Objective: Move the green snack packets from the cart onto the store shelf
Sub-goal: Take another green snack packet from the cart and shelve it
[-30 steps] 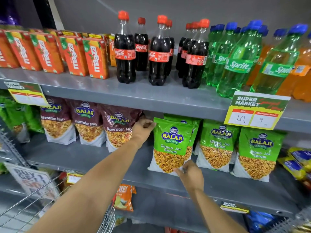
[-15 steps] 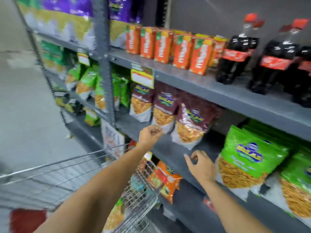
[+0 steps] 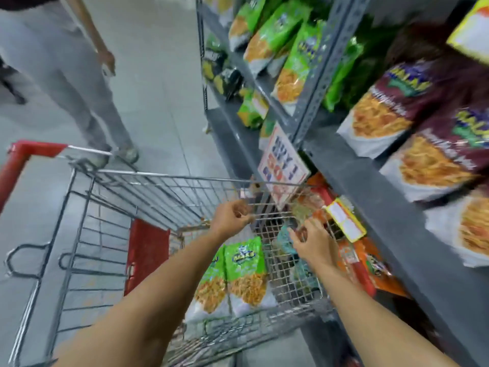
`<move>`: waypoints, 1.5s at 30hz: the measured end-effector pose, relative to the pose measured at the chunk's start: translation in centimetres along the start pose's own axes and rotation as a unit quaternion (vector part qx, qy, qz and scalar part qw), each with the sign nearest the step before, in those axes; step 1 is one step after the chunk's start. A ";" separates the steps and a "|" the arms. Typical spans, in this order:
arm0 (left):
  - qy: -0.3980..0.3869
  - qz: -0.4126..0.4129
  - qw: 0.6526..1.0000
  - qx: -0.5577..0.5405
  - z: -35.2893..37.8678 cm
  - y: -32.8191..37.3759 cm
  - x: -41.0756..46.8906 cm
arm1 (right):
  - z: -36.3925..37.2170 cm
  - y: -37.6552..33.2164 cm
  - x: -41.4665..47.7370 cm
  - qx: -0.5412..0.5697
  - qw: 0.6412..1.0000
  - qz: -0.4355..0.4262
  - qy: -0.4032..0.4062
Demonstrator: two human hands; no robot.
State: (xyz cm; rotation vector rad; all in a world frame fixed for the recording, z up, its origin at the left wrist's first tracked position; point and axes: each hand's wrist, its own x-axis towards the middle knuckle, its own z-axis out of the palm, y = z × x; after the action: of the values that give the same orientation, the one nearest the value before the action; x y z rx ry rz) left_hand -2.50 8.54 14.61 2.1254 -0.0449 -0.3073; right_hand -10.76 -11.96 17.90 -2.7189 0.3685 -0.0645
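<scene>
Two green snack packets (image 3: 244,271) stand upright inside the wire cart (image 3: 148,186), low in the basket near its right side. My left hand (image 3: 231,215) hovers above the cart with its fingers loosely curled, holding nothing. My right hand (image 3: 313,242) is over the cart's right rim with fingers spread, empty. The grey store shelf (image 3: 370,186) runs along the right. The picture is blurred by head motion.
Maroon snack packets (image 3: 391,112) fill the shelf at right, green ones (image 3: 277,38) further along. A "buy 1 get 1" sign (image 3: 283,165) hangs from the shelf edge over the cart. Another person (image 3: 66,75) stands in the aisle beyond the red cart handle (image 3: 23,154).
My view has swung from the shelf down to the cart. Both hands have left the shelf and dropped over the cart basket.
</scene>
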 end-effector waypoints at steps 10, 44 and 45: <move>-0.122 -0.061 0.984 0.113 5.5 -14.5 3.7 | 14.1 1.7 1.2 -0.092 0.975 0.027 -0.199; -0.135 -0.041 0.986 -0.093 6.5 -13.8 6.5 | 14.8 4.6 1.1 -0.029 0.824 0.228 -0.518; -0.120 -0.038 0.987 -0.104 5.9 -12.0 6.4 | 13.7 4.6 1.0 -0.024 0.836 0.229 -0.498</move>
State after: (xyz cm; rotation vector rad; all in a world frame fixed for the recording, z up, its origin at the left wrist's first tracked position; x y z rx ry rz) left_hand 1.20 9.25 0.24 1.8764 -0.0679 -0.5870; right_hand -9.57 -11.10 3.50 -2.2164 0.6533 1.4235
